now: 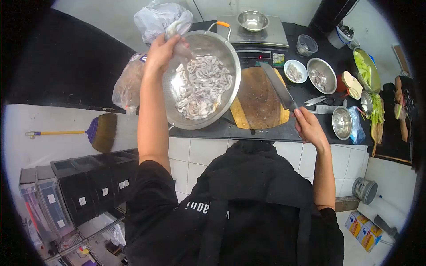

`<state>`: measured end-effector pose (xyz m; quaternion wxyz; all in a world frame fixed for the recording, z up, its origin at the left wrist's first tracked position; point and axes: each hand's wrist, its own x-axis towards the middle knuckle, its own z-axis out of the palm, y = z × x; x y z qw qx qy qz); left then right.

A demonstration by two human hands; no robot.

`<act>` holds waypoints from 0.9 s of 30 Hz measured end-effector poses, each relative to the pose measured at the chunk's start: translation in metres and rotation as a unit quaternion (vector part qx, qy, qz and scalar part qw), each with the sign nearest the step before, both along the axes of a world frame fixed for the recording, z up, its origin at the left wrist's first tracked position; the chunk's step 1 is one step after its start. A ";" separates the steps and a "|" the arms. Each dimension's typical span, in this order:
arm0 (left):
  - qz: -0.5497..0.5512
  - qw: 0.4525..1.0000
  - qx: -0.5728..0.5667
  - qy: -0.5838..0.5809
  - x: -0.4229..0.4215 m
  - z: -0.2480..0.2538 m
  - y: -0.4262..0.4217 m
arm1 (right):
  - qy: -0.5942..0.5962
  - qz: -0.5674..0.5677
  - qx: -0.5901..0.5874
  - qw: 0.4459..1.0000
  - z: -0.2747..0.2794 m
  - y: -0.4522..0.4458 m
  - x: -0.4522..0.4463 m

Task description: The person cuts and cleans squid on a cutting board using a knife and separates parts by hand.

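My left hand (165, 52) is closed on a pale, wet piece that looks like squid (174, 29), above the far left rim of a large steel colander (235, 91). Cut squid pieces (205, 82) lie heaped inside the colander. In my right hand (307, 127) is the handle of a broad kitchen knife (279, 87). Its blade slants away over the right side of a wooden cutting board (255, 99). The board's brown surface looks wet, with small bits on it.
Behind the board is a digital scale (277, 33) with a steel bowl (253, 21). A plastic bag (155, 20) is behind the colander. At right are a white bowl (300, 66), a steel bowl (330, 86), scissors (316, 101) and another knife (323, 109). Another person's arm (401, 111) shows far right.
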<state>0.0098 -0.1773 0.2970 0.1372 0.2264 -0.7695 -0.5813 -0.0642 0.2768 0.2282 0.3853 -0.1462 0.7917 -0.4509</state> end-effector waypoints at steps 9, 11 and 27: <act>-0.066 0.986 -0.016 0.155 -0.059 0.101 0.137 | -0.025 -0.067 0.037 0.997 -0.088 0.031 -0.014; -0.095 0.980 -0.006 0.172 -0.075 0.089 0.151 | -0.042 -0.073 0.017 0.996 -0.109 0.039 -0.015; -0.023 0.982 0.164 0.087 -0.107 -0.138 0.262 | 0.028 -0.049 0.116 0.992 -0.163 0.039 -0.018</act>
